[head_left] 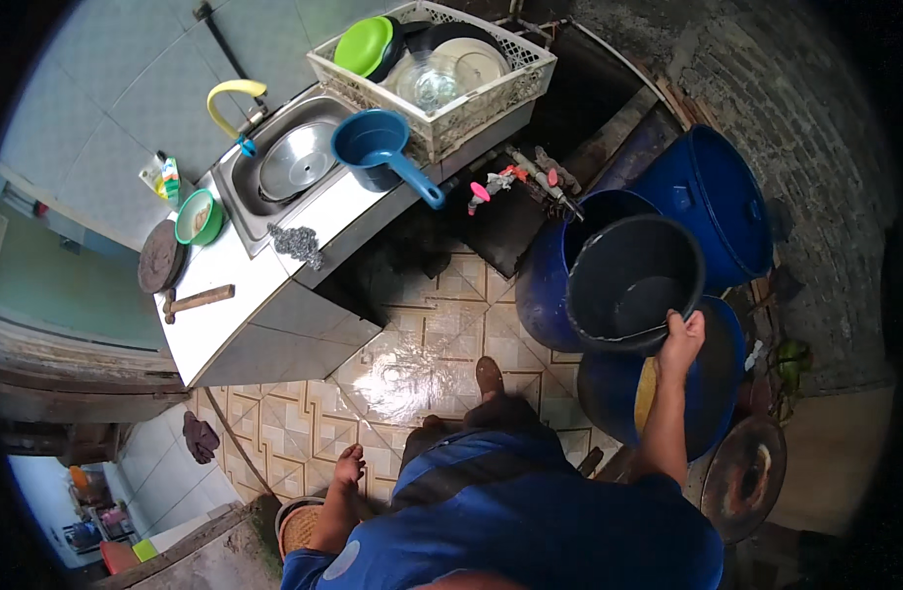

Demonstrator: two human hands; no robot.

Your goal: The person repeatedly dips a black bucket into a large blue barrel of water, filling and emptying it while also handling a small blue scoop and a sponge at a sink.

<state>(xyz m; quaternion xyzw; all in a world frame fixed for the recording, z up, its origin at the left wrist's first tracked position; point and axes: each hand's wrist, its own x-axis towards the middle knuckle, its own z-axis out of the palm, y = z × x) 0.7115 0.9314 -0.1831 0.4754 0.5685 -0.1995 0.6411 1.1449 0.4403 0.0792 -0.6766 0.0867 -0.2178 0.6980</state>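
My right hand (681,342) is closed on the rim of a black bucket (633,280), held tilted with its mouth toward me. The bucket hangs over blue drums, partly covering the opening of one blue drum (542,295). A thin wire handle lies across its near side. Below my right forearm stands another blue drum (609,393), with something yellow showing at its mouth. My left hand (349,466) hangs low at my left side above the tiled floor, fingers loosely bent and slightly apart, with nothing visible in it.
A steel sink (245,192) with a metal basin, a blue dipper (373,147), a scouring pad (296,245) and a hammer (198,303) are on the white counter. A dish crate (441,123) stands behind. Pink-handled taps (479,194) jut out near the drums. The tiled floor (397,369) looks wet.
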